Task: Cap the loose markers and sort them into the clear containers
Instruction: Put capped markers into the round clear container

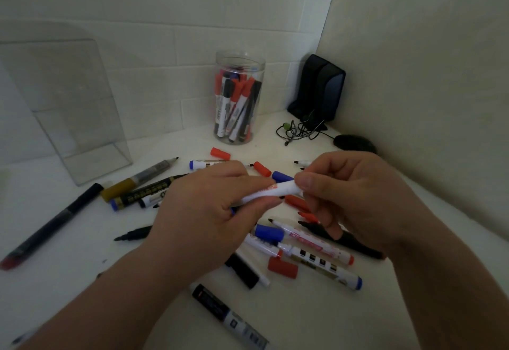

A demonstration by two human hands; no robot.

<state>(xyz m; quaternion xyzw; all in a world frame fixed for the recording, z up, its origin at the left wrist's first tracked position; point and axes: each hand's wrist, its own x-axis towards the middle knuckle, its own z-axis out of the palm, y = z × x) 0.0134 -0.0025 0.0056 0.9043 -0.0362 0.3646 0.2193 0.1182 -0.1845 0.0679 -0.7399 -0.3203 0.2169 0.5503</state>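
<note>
My left hand (203,212) and my right hand (347,195) both grip one white marker (271,192) above the pile, the left round its barrel and the right pinching its right end. That end is hidden by my fingers. Loose markers and caps lie below: a red cap (283,267), a blue cap (268,232), an uncapped white marker (311,239), a blue-ended marker (325,267). A clear round jar (239,96) holding several markers stands at the back. A clear box container (59,107) stands at the left.
Dark markers (52,223) lie spread at the left and a grey one (228,316) near the front. A black speaker (319,88), tangled cable (300,129) and a mouse (355,143) fill the back right corner by the walls.
</note>
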